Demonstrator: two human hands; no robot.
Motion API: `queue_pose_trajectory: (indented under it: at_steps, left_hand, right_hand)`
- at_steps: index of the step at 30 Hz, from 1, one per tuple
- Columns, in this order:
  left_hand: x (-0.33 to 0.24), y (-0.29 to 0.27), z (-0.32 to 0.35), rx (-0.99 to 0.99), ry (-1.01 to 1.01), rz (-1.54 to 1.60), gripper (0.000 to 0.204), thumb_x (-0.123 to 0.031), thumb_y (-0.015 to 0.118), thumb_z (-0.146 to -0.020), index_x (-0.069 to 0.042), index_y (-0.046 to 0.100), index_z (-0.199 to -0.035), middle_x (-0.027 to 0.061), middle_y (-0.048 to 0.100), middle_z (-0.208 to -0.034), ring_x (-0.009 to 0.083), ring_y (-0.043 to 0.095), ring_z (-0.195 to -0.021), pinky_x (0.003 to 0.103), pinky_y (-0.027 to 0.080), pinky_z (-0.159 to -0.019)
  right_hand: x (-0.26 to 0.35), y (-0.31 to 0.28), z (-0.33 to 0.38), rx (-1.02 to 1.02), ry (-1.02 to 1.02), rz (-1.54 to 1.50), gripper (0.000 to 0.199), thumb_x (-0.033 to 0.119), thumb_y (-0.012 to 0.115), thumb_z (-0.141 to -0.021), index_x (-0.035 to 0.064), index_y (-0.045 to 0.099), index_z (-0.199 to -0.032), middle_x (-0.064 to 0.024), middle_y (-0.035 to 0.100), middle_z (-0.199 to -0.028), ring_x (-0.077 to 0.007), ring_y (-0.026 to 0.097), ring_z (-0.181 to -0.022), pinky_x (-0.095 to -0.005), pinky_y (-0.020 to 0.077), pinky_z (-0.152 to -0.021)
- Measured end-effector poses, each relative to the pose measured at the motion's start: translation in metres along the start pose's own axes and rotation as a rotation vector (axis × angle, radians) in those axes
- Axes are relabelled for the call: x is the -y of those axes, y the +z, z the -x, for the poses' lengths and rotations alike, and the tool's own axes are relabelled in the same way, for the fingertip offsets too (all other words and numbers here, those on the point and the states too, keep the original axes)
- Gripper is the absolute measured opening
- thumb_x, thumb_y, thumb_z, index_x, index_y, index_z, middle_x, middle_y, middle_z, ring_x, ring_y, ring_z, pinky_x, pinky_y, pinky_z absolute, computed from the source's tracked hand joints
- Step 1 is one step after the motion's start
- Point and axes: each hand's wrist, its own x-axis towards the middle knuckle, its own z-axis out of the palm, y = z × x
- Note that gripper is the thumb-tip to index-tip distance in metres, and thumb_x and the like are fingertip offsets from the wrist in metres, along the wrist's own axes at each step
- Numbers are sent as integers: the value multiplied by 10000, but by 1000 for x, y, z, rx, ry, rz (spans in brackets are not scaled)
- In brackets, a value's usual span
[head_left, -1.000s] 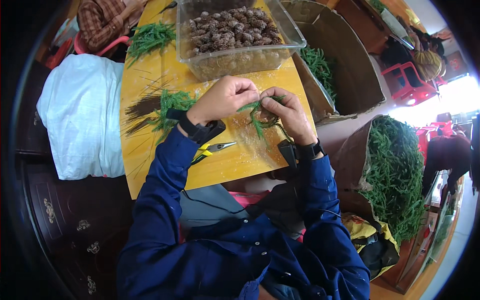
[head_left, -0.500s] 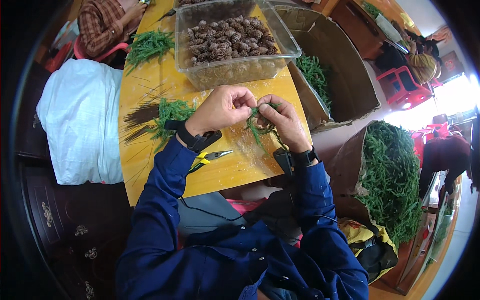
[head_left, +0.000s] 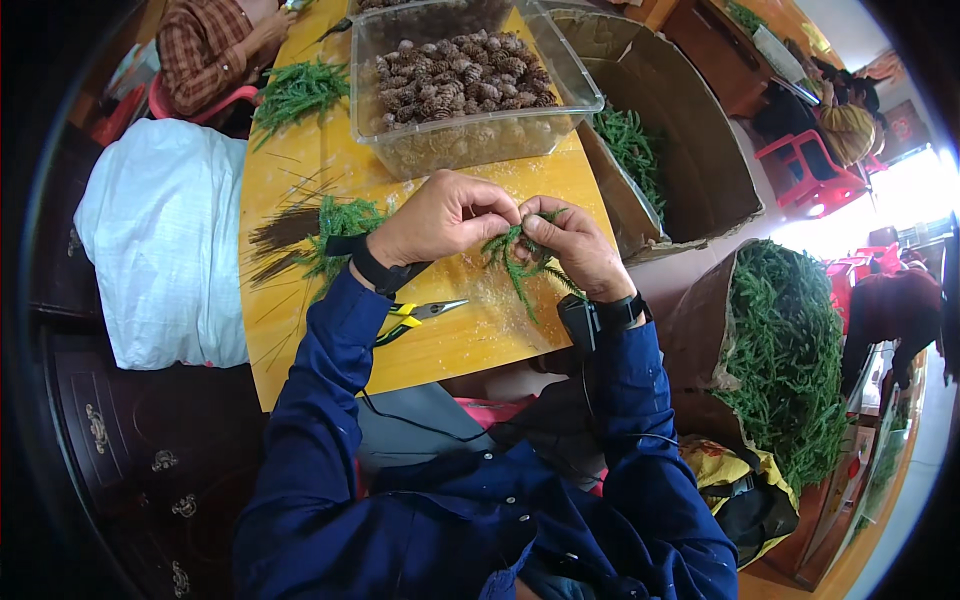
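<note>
Over the front of the yellow table, my right hand [head_left: 582, 252] is closed on a green sprig [head_left: 522, 285], whose needled ends hang below the fingers. A brownish bit shows among the needles; I cannot make out what it is. My left hand [head_left: 448, 222] pinches at the top of the sprig, thumb and forefinger together beside the right fingertips. What lies in that pinch is too small to tell. Pliers [head_left: 418, 318] with yellow and black handles lie below my left wrist. Behind that wrist are a bunch of green sprigs [head_left: 345, 222] and dark thin wires [head_left: 285, 232].
A clear plastic bin [head_left: 470, 135] of pine cones [head_left: 465, 80] stands farther back on the table [head_left: 300, 375]. Cardboard boxes [head_left: 690, 140] with greenery [head_left: 785, 350] are at the right. A white sack [head_left: 165, 245] stands left. Another person [head_left: 215, 55] sits at far left.
My right hand has moved slightly right and down, and the sprig's hanging ends have swung and spread. My left hand stays nearly in place, still pinched.
</note>
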Motion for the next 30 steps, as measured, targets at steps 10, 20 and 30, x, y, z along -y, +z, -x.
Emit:
queue_pose_trajectory:
  at_steps: [10,20,30]
  left_hand:
    - [-23,-4,-1,63,-29,-143,123,9,734,-796,-31,727,-912,56,689,-788,138,657,-746,275,494,-660]
    - [-17,-3,2,43,257,-383,143,-43,776,-761,-70,734,-895,52,677,-833,238,665,-738,321,517,-647]
    - [-36,4,3,-7,421,-573,144,-76,790,-733,-114,720,-854,28,651,-806,235,660,-706,352,508,-599]
  right_hand:
    - [8,2,2,82,102,131,211,232,601,-1021,29,631,-1071,-16,664,-865,-90,624,-791,-250,502,-739]
    - [1,-4,-1,130,132,137,195,194,595,-1026,11,632,-1083,-8,673,-872,-79,610,-771,-239,488,-754]
    - [8,-8,5,216,114,68,235,245,624,-1010,27,630,-1094,-6,676,-872,-79,629,-770,-229,495,-731]
